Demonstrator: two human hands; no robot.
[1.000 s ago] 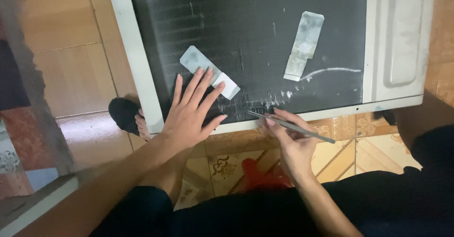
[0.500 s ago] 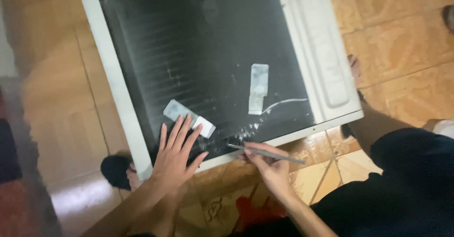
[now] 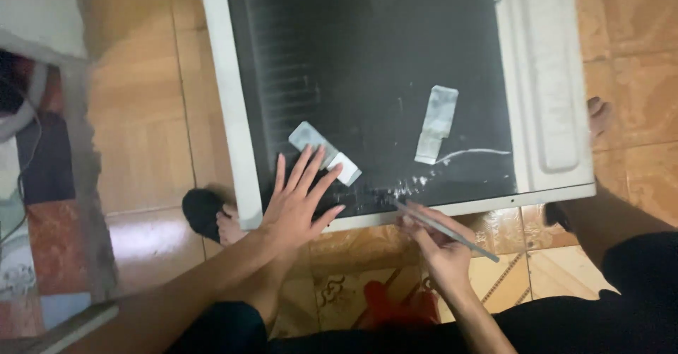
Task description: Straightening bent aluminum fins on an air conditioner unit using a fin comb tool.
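Rod (image 3: 446, 231) pinched in right-hand fingers (image 3: 422, 228), tip on panel (image 3: 367, 78).

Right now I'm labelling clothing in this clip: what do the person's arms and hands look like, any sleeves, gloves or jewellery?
Both arms are bare to the frame edge, no sleeves showing. The left hand and right hand wear no gloves, and no rings, watch or bands can be seen. Dark shorts cover the lap.

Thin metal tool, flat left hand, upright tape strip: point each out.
thin metal tool (image 3: 452, 232), head view, middle of its shaft.
left hand (image 3: 296, 202), head view, back of the hand.
upright tape strip (image 3: 436, 123), head view, its middle.
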